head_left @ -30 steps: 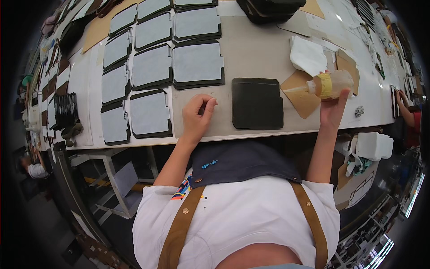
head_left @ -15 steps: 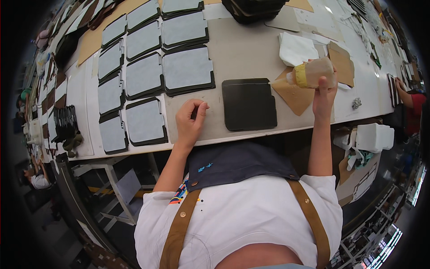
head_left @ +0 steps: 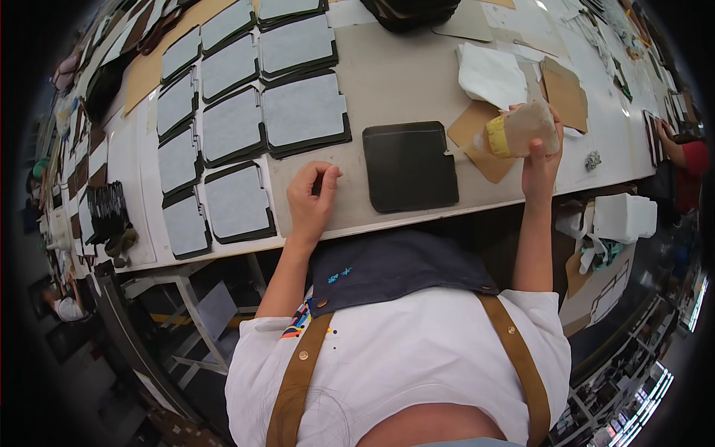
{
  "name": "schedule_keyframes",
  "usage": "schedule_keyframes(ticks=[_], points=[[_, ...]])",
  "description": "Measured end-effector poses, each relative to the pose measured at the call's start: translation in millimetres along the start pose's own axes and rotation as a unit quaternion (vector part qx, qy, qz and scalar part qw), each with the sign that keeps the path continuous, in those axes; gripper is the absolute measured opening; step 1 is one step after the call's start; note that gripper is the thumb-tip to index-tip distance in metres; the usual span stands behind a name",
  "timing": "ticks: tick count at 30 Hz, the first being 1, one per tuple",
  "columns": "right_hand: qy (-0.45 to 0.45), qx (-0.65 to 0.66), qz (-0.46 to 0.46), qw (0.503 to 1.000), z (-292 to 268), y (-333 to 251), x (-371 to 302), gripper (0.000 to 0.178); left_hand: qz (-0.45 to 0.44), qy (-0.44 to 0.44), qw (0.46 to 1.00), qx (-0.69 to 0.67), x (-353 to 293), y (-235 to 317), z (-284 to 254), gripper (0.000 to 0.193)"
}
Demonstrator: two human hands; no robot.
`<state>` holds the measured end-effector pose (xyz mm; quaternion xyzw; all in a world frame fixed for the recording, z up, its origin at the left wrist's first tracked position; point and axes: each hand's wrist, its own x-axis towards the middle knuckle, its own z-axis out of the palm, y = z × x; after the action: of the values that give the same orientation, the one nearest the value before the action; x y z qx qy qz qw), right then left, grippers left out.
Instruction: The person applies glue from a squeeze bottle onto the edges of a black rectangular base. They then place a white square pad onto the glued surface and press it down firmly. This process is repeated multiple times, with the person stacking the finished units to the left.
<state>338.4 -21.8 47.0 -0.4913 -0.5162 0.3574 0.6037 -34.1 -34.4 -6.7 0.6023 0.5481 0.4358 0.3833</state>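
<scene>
A squeeze bottle (head_left: 532, 132) with a cloudy, beige body and yellow wrap round its neck is held in my right hand (head_left: 542, 167). It lies nearly on its side, its pale nozzle pointing left toward the notched right edge of a black square panel (head_left: 412, 167). The panel lies flat on the table in front of me. To the panel's left my left hand (head_left: 311, 197) hovers at the table's front edge, fingers curled in and thumb against them, with nothing visible in it. Stacks of black-edged panels with pale grey faces (head_left: 304, 112) stand in rows further left.
Behind the bottle are a folded white cloth (head_left: 491, 74) and pieces of brown card (head_left: 564, 93). A dark stacked bundle (head_left: 410, 11) sits at the far side of the table (head_left: 350, 179). Another person in a red sleeve (head_left: 695, 160) is at the right.
The bottle has tilted, its nozzle dropping lower and nearer the black panel's right edge. The table scene has shifted slightly left in view. My left hand stays curled.
</scene>
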Motion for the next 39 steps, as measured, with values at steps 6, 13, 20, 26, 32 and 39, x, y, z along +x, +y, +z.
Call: schedule_keyframes(ticks=[6, 13, 20, 26, 32, 39], points=[[-0.001, -0.027, -0.021, 0.999, -3.0, -4.5, -2.6, 0.086, 0.007, -0.002, 1.0, -0.007, 1.1, 0.7, 0.0, 0.016], [0.0, -0.027, -0.027, 0.999, -5.9, -8.5, -5.0, 0.086, 0.01, 0.0, 1.0, 0.012, 1.0, -2.2, 0.2, 0.016], [-0.006, -0.026, -0.014, 1.0, -7.8, -12.9, -14.5, 0.091, 0.004, 0.003, 1.0, -0.004, 0.7, -1.6, 1.6, 0.016], [-0.002, -0.016, -0.003, 1.0, -4.5, -16.5, -21.0, 0.092, 0.005, 0.005, 1.0, -0.007, 0.9, -1.4, 2.0, 0.016], [-0.008, -0.007, -0.006, 1.0, 1.4, -12.7, -19.9, 0.091, 0.017, 0.0, 1.0, 0.005, 1.8, -1.1, 0.7, 0.016], [-0.014, 0.003, 0.007, 1.0, 0.0, -15.9, -23.3, 0.09, 0.024, -0.002, 1.0, 0.005, 2.0, -0.9, 0.9, 0.016]])
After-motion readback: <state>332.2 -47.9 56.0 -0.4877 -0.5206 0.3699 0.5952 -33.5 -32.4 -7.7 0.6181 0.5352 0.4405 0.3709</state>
